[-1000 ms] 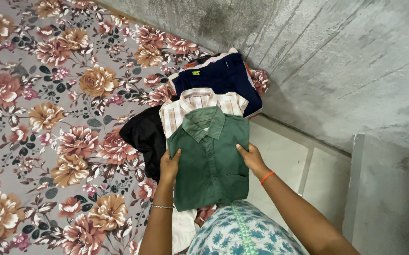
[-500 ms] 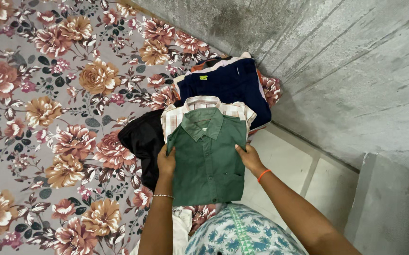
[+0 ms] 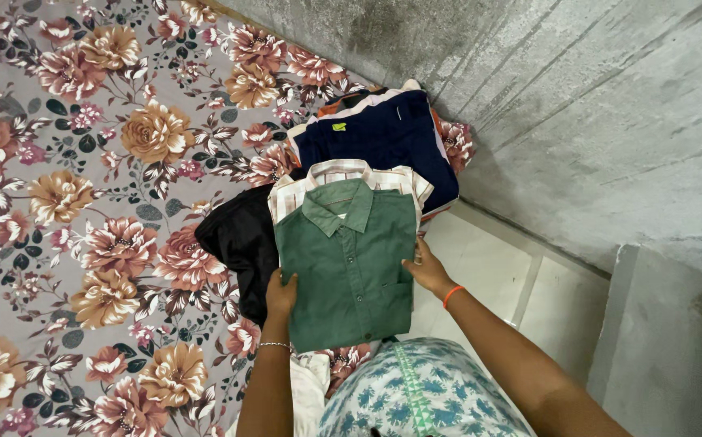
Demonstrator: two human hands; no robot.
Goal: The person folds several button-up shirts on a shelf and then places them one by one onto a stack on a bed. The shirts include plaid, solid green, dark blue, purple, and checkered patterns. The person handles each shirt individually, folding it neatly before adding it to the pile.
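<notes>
Folded dark green button-up shirt [image 3: 347,263], collar toward the far side, lies flat on top of a folded cream-and-brown checked shirt [image 3: 343,172], of which only the collar and shoulders show past its far edge. Left hand [image 3: 280,294] grips the green shirt's near-left edge, fingers curled onto the cloth; right hand [image 3: 427,269], with an orange band at the wrist, pinches the right edge. Against a second ago, the left hand has slid nearer along the edge, toward the hem, and the shirt sits slightly left; it now looks settled on the stack rather than carried. A navy folded garment [image 3: 383,137] lies farther off by the grey concrete wall [image 3: 594,121]; a black cloth [image 3: 242,243] lies just left, all on a floral bedsheet [image 3: 84,202].
</notes>
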